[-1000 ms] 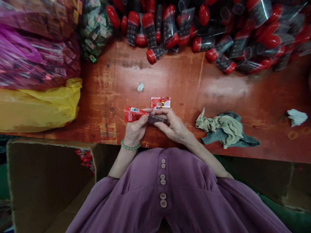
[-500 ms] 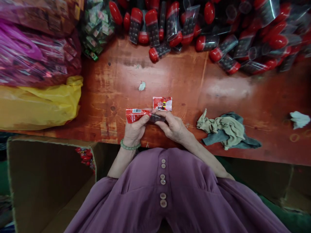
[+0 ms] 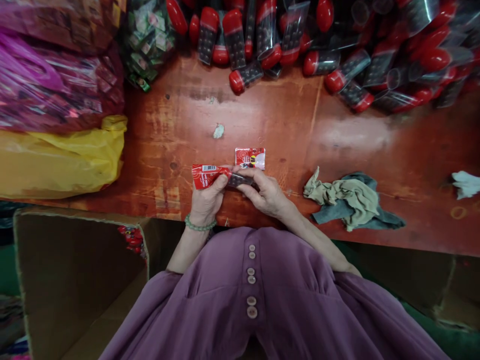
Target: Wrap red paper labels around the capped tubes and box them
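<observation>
Fingers of the left hand (image 3: 205, 197) and right hand (image 3: 267, 194) pinch 1 red-wrapped packet (image 3: 210, 175) above the table (image 3: 285, 130).

Bare tabletop (image 3: 270, 115) lies open beyond the small red packet (image 3: 250, 158). Farther beyond it, heaped red-capped tubes (image 3: 322, 45) block passage; yellow bag (image 3: 60, 155) left, crumpled cloth (image 3: 348, 200) right.

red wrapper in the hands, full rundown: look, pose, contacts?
The red wrapper is a glossy printed sleeve, film or thin card by its look, with a white barcode patch near its left end. It lies roughly level above the table edge. The left hand pinches its right part, thumb on top. From that end a dark clear-cased piece sticks out, gripped by the right hand. How far the piece sits inside is hidden.
</observation>
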### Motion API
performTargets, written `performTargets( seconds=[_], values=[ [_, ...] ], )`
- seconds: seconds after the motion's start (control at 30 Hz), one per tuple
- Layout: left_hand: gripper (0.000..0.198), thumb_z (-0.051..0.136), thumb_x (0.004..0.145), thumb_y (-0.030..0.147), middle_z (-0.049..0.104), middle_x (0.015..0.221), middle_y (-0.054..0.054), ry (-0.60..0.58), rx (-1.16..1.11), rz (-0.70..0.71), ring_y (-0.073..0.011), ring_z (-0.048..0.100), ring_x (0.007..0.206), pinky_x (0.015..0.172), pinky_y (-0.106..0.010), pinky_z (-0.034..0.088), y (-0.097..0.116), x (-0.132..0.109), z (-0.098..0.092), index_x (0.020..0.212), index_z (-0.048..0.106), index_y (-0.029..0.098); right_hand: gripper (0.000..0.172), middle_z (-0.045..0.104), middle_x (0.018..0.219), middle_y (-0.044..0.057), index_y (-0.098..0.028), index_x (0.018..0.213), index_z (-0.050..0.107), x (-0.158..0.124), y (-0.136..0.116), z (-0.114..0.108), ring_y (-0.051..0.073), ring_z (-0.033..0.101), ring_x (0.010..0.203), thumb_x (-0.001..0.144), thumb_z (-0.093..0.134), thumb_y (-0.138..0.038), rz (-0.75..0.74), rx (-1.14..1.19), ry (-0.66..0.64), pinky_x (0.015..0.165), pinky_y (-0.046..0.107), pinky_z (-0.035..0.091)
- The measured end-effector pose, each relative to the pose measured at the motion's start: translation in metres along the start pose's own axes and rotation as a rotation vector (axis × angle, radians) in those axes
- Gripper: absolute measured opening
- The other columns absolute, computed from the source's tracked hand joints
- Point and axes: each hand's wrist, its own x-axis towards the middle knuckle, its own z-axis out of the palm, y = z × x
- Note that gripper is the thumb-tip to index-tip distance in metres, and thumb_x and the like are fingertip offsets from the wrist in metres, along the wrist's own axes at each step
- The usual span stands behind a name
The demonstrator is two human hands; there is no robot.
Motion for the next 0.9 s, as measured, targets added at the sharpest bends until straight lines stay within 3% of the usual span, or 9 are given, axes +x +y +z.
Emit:
performTargets(
  seconds=[0.1, 0.23, 0.4, 0.57, 0.7, 0.8, 0.9],
  values=[
    [0.031, 0.092, 0.057, 0.039, 0.077, 0.082, 0.001, 0.044, 0.048, 0.079, -0.0143, 0.072, 0.079, 0.086, -0.028, 0.057, -0.004, 0.003, 0.001, 0.079, 0.078, 0.023, 0.026, 0.067, 0.123, 0.009, -0.023, 0.124, 0.055, -0.001, 0.002, -0.003, 0.019, 0.067, 0.11, 0.098, 0.052, -0.026, -0.01, 0.014, 0.001, 0.096, 0.035, 0.055],
    [0.023, 0.089, 0.065, 0.036, 0.076, 0.08, 0.003, 0.052, 0.168, 0.205, -0.0111, 0.071, 0.075, 0.083, -0.025, 0.057, -0.008, 0.004, 0.003, 0.08, 0.077, 0.023, 0.024, 0.067, 0.118, 0.007, -0.022, 0.122, 0.055, -0.003, 0.008, -0.001, 0.013, 0.068, 0.087, 0.098, 0.053, -0.027, 0.044, 0.106, 0.019, 0.08, 0.029, 0.058],
    [0.037, 0.088, 0.063, 0.048, 0.077, 0.087, -0.003, -0.003, 0.155, 0.189, -0.0198, 0.073, 0.088, 0.092, -0.035, 0.057, -0.009, 0.004, 0.002, 0.084, 0.076, 0.02, 0.023, 0.065, 0.092, 0.0, -0.02, 0.117, 0.054, -0.002, 0.013, 0.004, 0.006, 0.058, 0.06, 0.098, 0.054, -0.033, 0.117, 0.28, 0.048, 0.061, 0.021, 0.052],
    [0.034, 0.089, 0.063, 0.043, 0.077, 0.085, -0.002, 0.057, 0.109, 0.218, -0.019, 0.073, 0.086, 0.093, -0.036, 0.057, -0.008, 0.001, 0.008, 0.084, 0.075, 0.021, 0.022, 0.067, 0.109, 0.006, -0.02, 0.116, 0.055, 0.0, 0.011, 0.006, 0.009, 0.062, 0.073, 0.097, 0.055, -0.03, 0.09, 0.203, 0.063, 0.069, 0.024, 0.054],
    [0.026, 0.084, 0.071, 0.041, 0.078, 0.092, -0.003, -0.078, 0.058, 0.185, -0.0213, 0.073, 0.095, 0.097, -0.038, 0.056, -0.003, 0.0, 0.011, 0.089, 0.076, 0.023, 0.018, 0.066, 0.111, 0.006, -0.021, 0.114, 0.057, 0.0, 0.009, 0.006, 0.013, 0.065, 0.083, 0.096, 0.055, -0.026, 0.027, 0.132, 0.071, 0.077, 0.028, 0.056],
    [0.028, 0.082, 0.074, 0.041, 0.077, 0.101, -0.006, -0.219, 0.085, 0.156, -0.0256, 0.071, 0.105, 0.101, -0.042, 0.054, -0.001, 0.0, 0.009, 0.094, 0.076, 0.023, 0.015, 0.066, 0.098, 0.002, -0.022, 0.11, 0.058, -0.002, 0.006, 0.003, 0.012, 0.063, 0.075, 0.096, 0.056, -0.028, 0.017, 0.142, 0.068, 0.071, 0.027, 0.055],
    [0.028, 0.08, 0.077, 0.039, 0.076, 0.104, -0.008, -0.287, 0.174, 0.175, -0.0258, 0.071, 0.106, 0.1, -0.041, 0.055, -0.006, -0.002, 0.006, 0.098, 0.076, 0.021, 0.016, 0.062, 0.085, -0.001, -0.023, 0.108, 0.057, -0.006, 0.003, 0.001, 0.009, 0.059, 0.064, 0.098, 0.056, -0.035, 0.08, 0.226, 0.07, 0.063, 0.024, 0.052]
  ],
)
